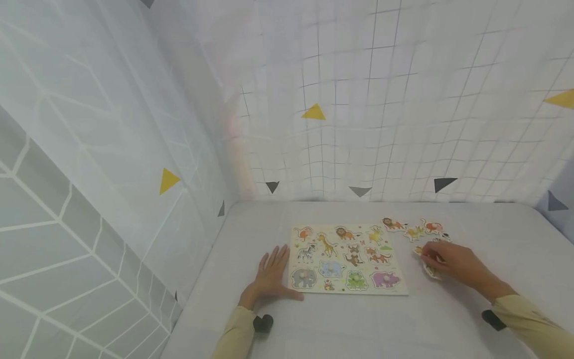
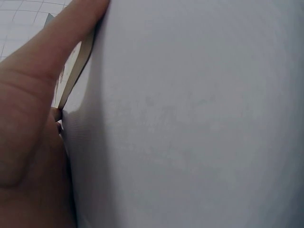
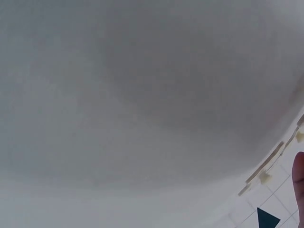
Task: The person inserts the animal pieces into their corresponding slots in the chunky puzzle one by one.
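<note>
Your pale animal board [image 1: 340, 253] lies flat, squared to the table's [image 1: 350, 329] far edge; loose animal pieces [image 1: 393, 225] cluster off its right edge.

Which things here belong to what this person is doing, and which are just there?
Seemingly part of the job:
puzzle board
loose animal pieces
left hand, by the board
right hand, at the pieces

Just there:
patterned backdrop
pale tabletop
dark wrist items

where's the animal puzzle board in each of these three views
Head: the animal puzzle board lies right of centre, lower half, beside the left hand.
Left wrist: only its tan edge shows, upper left, beside that hand.
Right wrist: I can't make it out.
Shared landmark: the grid-patterned cloth, across the top in the head view, top left in left wrist, bottom right in right wrist.
</note>
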`<state>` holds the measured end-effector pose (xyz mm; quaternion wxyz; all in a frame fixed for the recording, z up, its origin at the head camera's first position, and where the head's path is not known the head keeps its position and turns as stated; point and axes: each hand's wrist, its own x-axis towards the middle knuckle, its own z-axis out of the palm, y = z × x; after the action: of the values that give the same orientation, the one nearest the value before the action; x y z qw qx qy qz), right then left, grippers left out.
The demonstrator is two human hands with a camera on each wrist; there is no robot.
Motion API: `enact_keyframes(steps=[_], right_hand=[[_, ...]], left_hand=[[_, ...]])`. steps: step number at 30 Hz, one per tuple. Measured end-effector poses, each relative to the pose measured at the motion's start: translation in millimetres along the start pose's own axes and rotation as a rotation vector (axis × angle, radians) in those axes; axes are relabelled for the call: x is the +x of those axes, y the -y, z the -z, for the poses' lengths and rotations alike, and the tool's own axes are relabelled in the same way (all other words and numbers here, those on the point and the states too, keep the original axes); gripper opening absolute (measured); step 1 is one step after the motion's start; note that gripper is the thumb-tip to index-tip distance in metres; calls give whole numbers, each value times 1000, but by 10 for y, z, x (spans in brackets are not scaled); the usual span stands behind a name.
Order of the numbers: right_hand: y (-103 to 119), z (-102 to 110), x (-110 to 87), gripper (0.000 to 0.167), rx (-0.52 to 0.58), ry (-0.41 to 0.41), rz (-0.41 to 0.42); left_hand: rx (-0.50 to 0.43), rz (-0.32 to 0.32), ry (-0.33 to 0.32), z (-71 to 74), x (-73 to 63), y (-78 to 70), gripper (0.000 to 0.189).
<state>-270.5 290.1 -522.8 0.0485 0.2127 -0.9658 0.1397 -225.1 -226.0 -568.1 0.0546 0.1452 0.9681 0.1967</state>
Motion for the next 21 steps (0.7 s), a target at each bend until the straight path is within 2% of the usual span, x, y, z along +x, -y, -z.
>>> enact_keyframes(steps=[14,21], right_hand=[[254,-131,112,6,19,-41,21],[340,-144,153,7,16,-79,46]], left_hand=[[18,13,18,33,-14,-32,146],[-6,17,14,33,-20,-40,145]])
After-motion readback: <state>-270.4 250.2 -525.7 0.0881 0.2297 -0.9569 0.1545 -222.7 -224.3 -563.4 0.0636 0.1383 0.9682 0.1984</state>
